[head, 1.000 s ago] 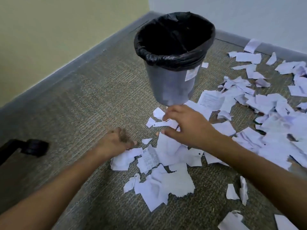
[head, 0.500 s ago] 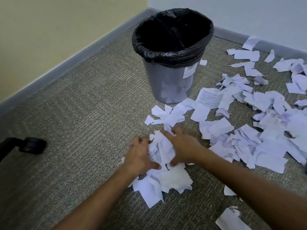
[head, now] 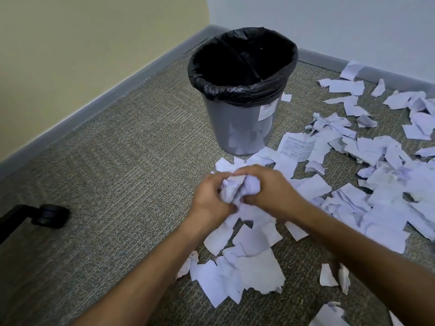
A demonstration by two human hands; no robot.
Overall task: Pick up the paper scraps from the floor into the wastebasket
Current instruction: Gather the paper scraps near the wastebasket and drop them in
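A grey wastebasket [head: 242, 128] with a black liner stands upright on the carpet near the room's corner. In front of it, my left hand [head: 209, 198] and my right hand [head: 270, 189] together grip a crumpled bunch of white paper scraps [head: 237, 187], held just above the floor. More torn white scraps [head: 249, 267] lie under and behind my hands. A wide spread of scraps [head: 376, 184] covers the carpet to the right of the basket.
A black chair caster [head: 50, 215] on its leg sits at the far left. Grey baseboards [head: 106, 97] line both walls behind the basket. Bare carpet [head: 117, 172] stretches left of the basket and my hands.
My hands came together over the scraps in front of me, gathered a bunch and lifted it off the carpet, crumpled between them. The view has shifted slightly.
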